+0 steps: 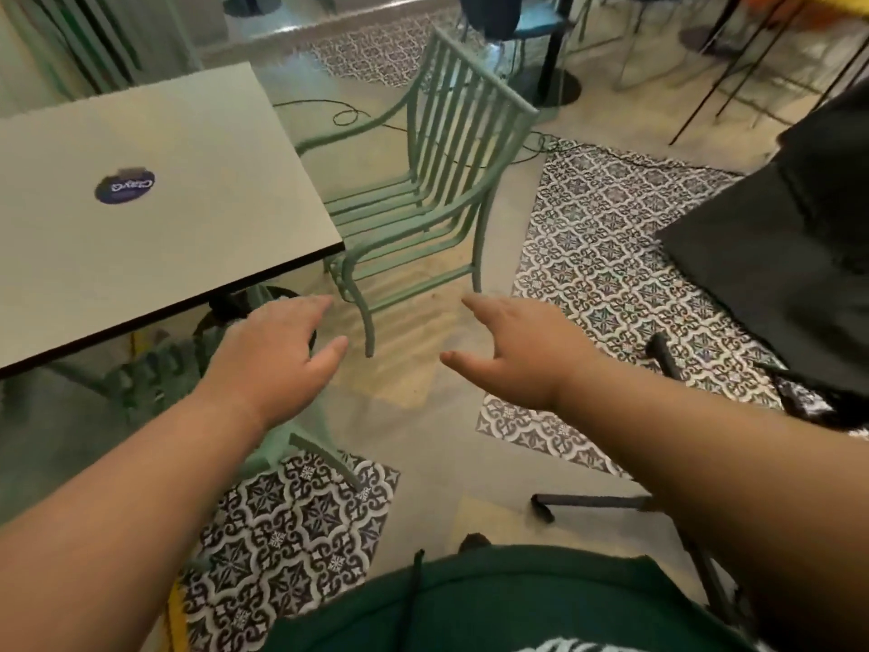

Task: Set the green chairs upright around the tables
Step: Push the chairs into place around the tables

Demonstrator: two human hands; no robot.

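Note:
A pale green metal chair [423, 190] with slatted seat and back stands upright on its legs at the right corner of the white table [155, 209], its seat facing the table. My left hand [277, 355] hovers open just in front of the chair's near left leg, touching nothing. My right hand [522, 350] is also open, fingers spread, a little short of the chair's near right leg. Another green chair [155, 374] shows blurred under the table's near edge, with one leg [329, 461] reaching onto the patterned tile.
A black softbox [776, 256] on a stand fills the right side, with its tripod legs [597, 503] low on the floor. A cable [348, 115] lies behind the chair. Dark tables and chairs [541, 21] stand at the back. Patterned tiles cover parts of the floor.

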